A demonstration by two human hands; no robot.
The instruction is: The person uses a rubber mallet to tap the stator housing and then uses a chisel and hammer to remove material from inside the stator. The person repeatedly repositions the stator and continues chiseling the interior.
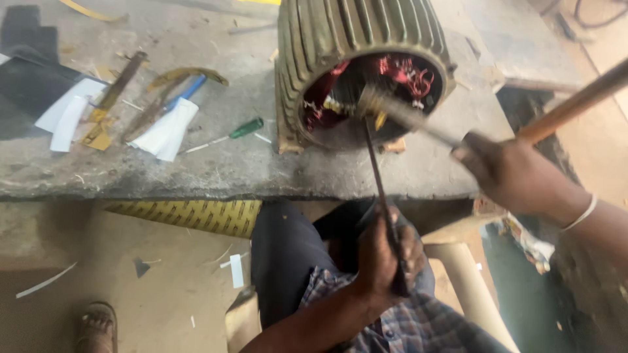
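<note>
- The hammer (418,121) is blurred with motion near the open mouth of the motor stator (363,72); a blow that misses the rod's (379,183) tip could, in all likelihood, land on the red copper windings (409,75) inside and nick or crush them.
- The thin dark rod runs from the left hand (386,255) up into the stator opening; if it stands at a slant when struck, it may skid off its seat and scrape the windings or the bore.
- The left hand sits low on the rod, well below the stator; a rod that jumps or bends under a blow could jar or pinch that hand.
- The stator rests on its side at the near edge of the concrete bench (216,170); repeated blows could walk it towards the edge.
- The left hand is closed in a fist around the rod's lower end, wrist bent up, forearm rising from the lap.
- The right hand (510,176) is wrapped tight around the hammer's wooden handle, close to the head, forearm reaching in from the right with a pale band at the wrist.
- A green-handled screwdriver (229,135) and white paper strips (167,131) lie apart on the bench, left of the stator.
</note>
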